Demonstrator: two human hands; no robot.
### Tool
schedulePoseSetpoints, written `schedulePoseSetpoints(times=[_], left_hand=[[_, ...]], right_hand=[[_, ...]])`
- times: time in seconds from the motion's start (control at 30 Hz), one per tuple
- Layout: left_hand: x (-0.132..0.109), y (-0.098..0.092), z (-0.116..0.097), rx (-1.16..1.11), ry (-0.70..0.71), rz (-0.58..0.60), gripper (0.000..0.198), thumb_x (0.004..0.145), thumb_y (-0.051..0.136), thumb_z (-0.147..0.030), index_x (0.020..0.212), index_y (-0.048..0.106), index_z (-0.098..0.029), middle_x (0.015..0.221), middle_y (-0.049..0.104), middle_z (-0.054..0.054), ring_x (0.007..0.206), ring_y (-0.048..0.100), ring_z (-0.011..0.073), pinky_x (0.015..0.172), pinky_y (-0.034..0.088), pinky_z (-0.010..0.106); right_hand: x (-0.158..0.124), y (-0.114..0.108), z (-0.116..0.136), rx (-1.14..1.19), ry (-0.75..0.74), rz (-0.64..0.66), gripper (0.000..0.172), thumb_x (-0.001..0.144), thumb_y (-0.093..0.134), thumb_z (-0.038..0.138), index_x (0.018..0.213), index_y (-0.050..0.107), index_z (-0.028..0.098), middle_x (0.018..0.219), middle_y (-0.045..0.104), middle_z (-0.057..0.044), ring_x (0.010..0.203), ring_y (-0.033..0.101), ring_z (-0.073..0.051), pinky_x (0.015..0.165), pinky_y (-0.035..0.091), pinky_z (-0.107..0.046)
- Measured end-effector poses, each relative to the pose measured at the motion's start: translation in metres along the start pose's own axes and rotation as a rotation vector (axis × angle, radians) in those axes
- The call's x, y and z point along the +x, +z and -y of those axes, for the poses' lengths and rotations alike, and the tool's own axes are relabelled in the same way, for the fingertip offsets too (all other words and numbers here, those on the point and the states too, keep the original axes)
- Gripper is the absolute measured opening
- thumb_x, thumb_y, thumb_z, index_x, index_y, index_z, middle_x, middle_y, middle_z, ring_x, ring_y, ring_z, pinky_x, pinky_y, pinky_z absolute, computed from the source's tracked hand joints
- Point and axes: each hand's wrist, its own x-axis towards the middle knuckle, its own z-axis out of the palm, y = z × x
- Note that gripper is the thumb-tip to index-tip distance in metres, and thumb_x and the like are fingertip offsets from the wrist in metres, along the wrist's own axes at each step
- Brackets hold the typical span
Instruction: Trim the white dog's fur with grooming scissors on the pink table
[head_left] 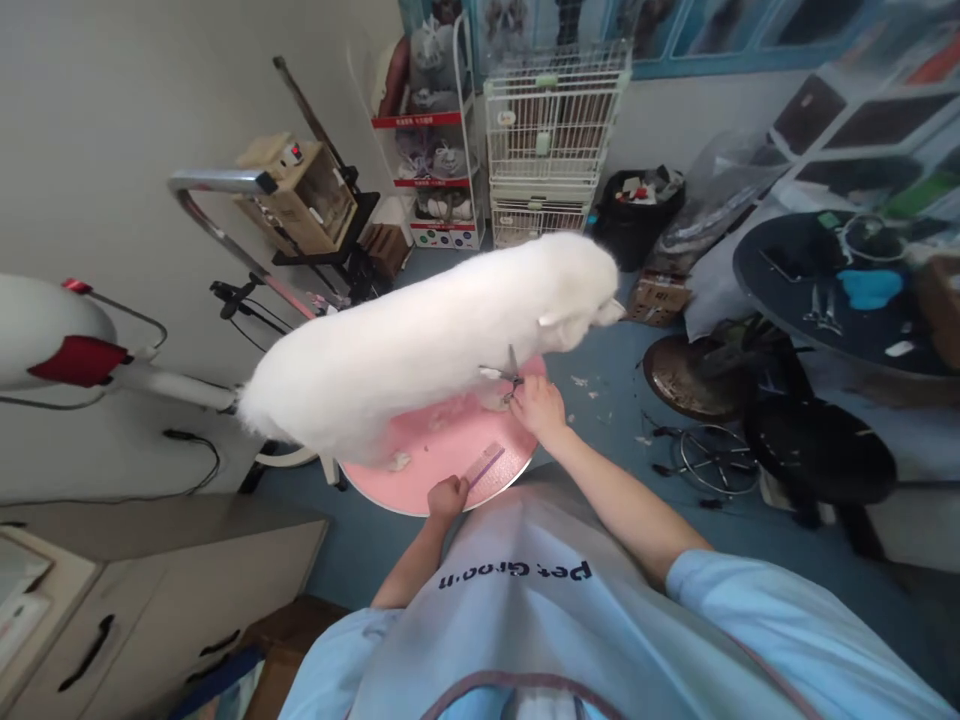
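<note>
A white fluffy dog [435, 345] stands on a round pink grooming table [450, 445]. My right hand [536, 408] is closed on a pair of scissors [508, 375], whose blades point up into the fur near the dog's front leg. My left hand [447, 496] is a fist at the table's near edge, gripping a purple comb [484, 467] that lies across the pink top. Tufts of cut white fur lie on the table under the dog.
A metal grooming arm [225, 200] rises behind the dog. A dryer [67, 345] stands at left, wire cages [551, 140] at the back, a bin [637, 215], a dark round table [825, 290] and stools [821, 450] at right. A cabinet [150, 590] sits near left.
</note>
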Motion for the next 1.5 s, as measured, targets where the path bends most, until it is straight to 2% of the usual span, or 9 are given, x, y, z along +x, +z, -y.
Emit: schedulePoseSetpoints(times=[0.1, 0.27, 0.4, 0.6, 0.77, 1.0, 1.13, 1.27, 1.5], left_hand=[[-0.001, -0.003, 0.001, 0.030, 0.013, 0.016, 0.060, 0.104, 0.020, -0.044, 0.096, 0.071, -0.014, 0.102, 0.075, 0.016, 0.098, 0.069, 0.0251, 0.076, 0.041, 0.032], [-0.003, -0.006, 0.001, 0.057, 0.025, 0.029, 0.056, 0.104, 0.022, -0.043, 0.095, 0.069, -0.015, 0.100, 0.074, 0.018, 0.094, 0.068, 0.0264, 0.074, 0.042, 0.034], [-0.004, -0.008, -0.001, 0.100, 0.033, 0.046, 0.058, 0.104, 0.019, -0.042, 0.098, 0.069, -0.015, 0.101, 0.074, 0.018, 0.098, 0.068, 0.0291, 0.075, 0.045, 0.036], [-0.005, -0.013, -0.004, 0.189, 0.053, 0.091, 0.050, 0.104, 0.021, -0.036, 0.106, 0.070, -0.026, 0.104, 0.073, 0.013, 0.102, 0.069, 0.0302, 0.078, 0.050, 0.039], [-0.003, -0.011, -0.003, 0.182, 0.090, 0.049, 0.058, 0.103, 0.014, -0.031, 0.093, 0.068, -0.013, 0.091, 0.072, 0.015, 0.091, 0.070, 0.0304, 0.071, 0.046, 0.033], [-0.009, -0.019, -0.009, 0.115, 0.082, 0.015, 0.050, 0.103, 0.021, -0.030, 0.085, 0.065, -0.012, 0.087, 0.072, 0.017, 0.086, 0.070, 0.0269, 0.068, 0.042, 0.030], [-0.024, -0.042, -0.024, 0.141, 0.161, 0.026, 0.059, 0.099, 0.010, -0.019, 0.075, 0.062, -0.009, 0.070, 0.063, 0.014, 0.077, 0.068, 0.0232, 0.066, 0.037, 0.029], [-0.038, -0.060, -0.033, 0.035, 0.154, -0.036, 0.041, 0.097, 0.033, -0.020, 0.066, 0.059, -0.017, 0.060, 0.054, 0.006, 0.057, 0.055, 0.0141, 0.059, 0.032, 0.026], [-0.039, -0.054, -0.026, -0.121, 0.175, -0.143, 0.040, 0.095, 0.039, -0.021, 0.055, 0.044, -0.020, 0.050, 0.033, -0.005, 0.043, 0.040, 0.0092, 0.056, 0.024, 0.028]], right_hand=[[0.002, 0.002, 0.004, 0.098, 0.081, 0.100, 0.029, 0.103, 0.035, 0.024, 0.124, 0.051, 0.012, 0.118, 0.066, -0.018, 0.102, 0.067, -0.025, 0.082, 0.045, -0.032], [0.004, 0.003, 0.006, 0.203, 0.061, 0.042, 0.031, 0.102, 0.043, 0.033, 0.121, 0.052, 0.010, 0.118, 0.068, -0.020, 0.110, 0.065, -0.028, 0.090, 0.044, -0.034], [0.007, 0.002, 0.003, 0.269, 0.127, 0.111, 0.031, 0.104, 0.034, 0.025, 0.126, 0.050, 0.011, 0.118, 0.069, -0.019, 0.102, 0.068, -0.026, 0.083, 0.046, -0.033], [0.014, 0.000, -0.016, 0.291, 0.238, 0.010, 0.033, 0.102, 0.040, 0.030, 0.127, 0.049, 0.011, 0.126, 0.065, -0.020, 0.112, 0.064, -0.028, 0.086, 0.045, -0.033], [0.017, -0.002, -0.022, 0.318, 0.235, -0.061, 0.033, 0.102, 0.039, 0.028, 0.128, 0.050, 0.013, 0.126, 0.066, -0.018, 0.110, 0.065, -0.028, 0.087, 0.045, -0.033], [0.013, -0.009, -0.020, 0.304, 0.254, -0.084, 0.032, 0.102, 0.038, 0.025, 0.128, 0.052, 0.014, 0.123, 0.066, -0.018, 0.107, 0.065, -0.026, 0.084, 0.046, -0.033], [0.013, -0.011, -0.026, 0.290, 0.280, -0.172, 0.037, 0.098, 0.048, 0.035, 0.125, 0.053, 0.010, 0.121, 0.065, -0.020, 0.111, 0.063, -0.030, 0.090, 0.046, -0.036], [0.017, -0.012, -0.030, 0.380, 0.360, -0.152, 0.030, 0.098, 0.040, 0.022, 0.123, 0.053, 0.012, 0.117, 0.067, -0.017, 0.102, 0.066, -0.029, 0.083, 0.047, -0.036], [0.023, -0.023, -0.026, 0.340, 0.284, -0.286, 0.030, 0.094, 0.050, 0.028, 0.119, 0.055, 0.012, 0.121, 0.065, -0.020, 0.110, 0.062, -0.031, 0.089, 0.046, -0.038]])
